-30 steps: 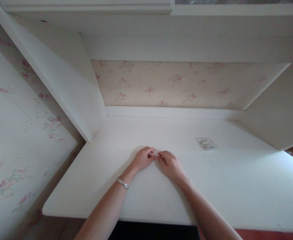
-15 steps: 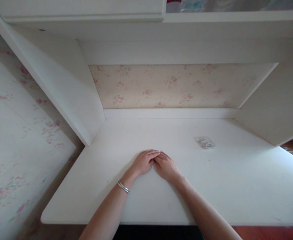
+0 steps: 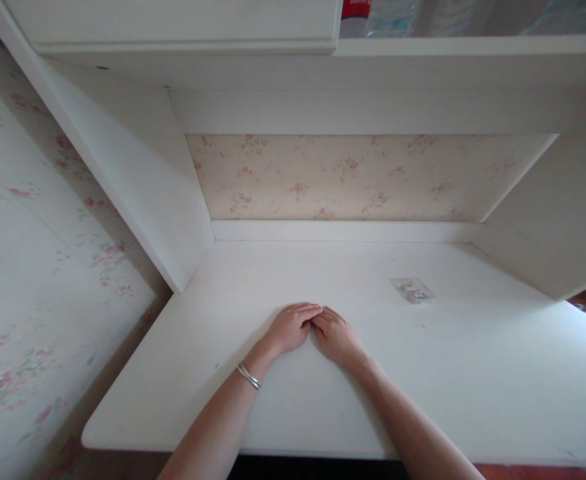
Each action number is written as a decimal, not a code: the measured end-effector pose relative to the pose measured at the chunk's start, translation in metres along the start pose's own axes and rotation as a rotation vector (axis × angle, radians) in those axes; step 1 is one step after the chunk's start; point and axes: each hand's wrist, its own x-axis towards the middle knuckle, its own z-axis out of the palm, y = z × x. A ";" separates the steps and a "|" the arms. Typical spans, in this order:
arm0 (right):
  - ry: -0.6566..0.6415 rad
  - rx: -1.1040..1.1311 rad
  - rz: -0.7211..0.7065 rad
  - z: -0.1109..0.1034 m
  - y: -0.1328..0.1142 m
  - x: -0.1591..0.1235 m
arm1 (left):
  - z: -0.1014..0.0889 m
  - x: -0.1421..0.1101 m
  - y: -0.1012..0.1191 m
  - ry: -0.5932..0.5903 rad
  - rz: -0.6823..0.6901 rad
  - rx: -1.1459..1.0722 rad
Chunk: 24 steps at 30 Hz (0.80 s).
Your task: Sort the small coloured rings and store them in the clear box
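Observation:
My left hand and my right hand rest palm down on the white desk, their fingertips meeting and slightly overlapping. Both have their fingers stretched out, and I see nothing held in either. A silver bangle circles my left wrist. Beyond my right hand, to its right, lies a small clear plastic packet with small pale or metallic pieces inside; their kind is too small to tell. Neither hand touches it.
White side panels stand at the desk's left and right. Overhead is a white cabinet with an open shelf holding clear plastic items and something red. Flowered wallpaper covers the back. The desk's front left corner is rounded.
The camera view has tilted and shifted slightly, so the desk and shelf appear a little lower and further right. Both hands stay in the same place on the desk.

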 end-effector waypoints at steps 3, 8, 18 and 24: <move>0.004 0.006 -0.001 0.001 0.001 0.000 | 0.001 0.000 0.000 0.008 0.004 0.009; 0.028 0.025 -0.042 0.005 0.005 0.000 | 0.004 0.000 -0.005 0.019 0.014 0.015; 0.026 0.044 -0.048 0.004 0.008 -0.001 | 0.006 0.000 -0.005 0.036 0.046 0.024; 0.010 0.055 -0.041 0.003 0.008 0.000 | 0.006 0.000 -0.005 0.038 0.043 0.042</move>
